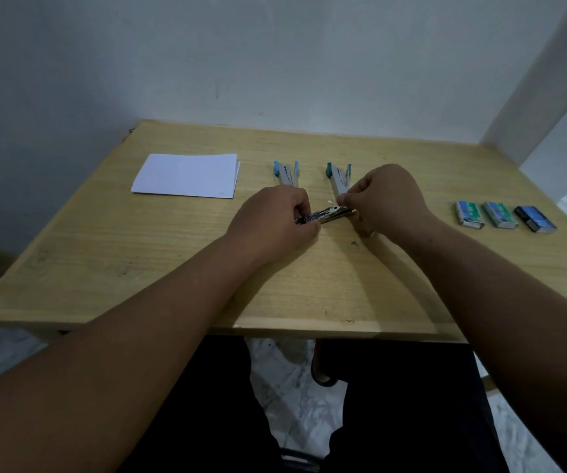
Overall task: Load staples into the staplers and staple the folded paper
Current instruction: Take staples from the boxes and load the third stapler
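Stapler held crosswise between my two hands, above the table's middle.

My left hand [275, 218] gripped the small stapler [326, 214] at one end, and my right hand [387, 199] pinched the other; its long axis ran left-right, the staple boxes [503, 216] nearer my right.

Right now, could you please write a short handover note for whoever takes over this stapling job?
Hands: left hand and right hand both grip a third stapler held between them at the middle of the table.
Things: two staplers lie opened behind the hands, the light-blue stapler and the teal stapler. The folded paper lies far left; three staple boxes sit in a row at right.
Done: staplers opened; whether any holds staples cannot be told.
Left: finish loading, close them, staple the paper.
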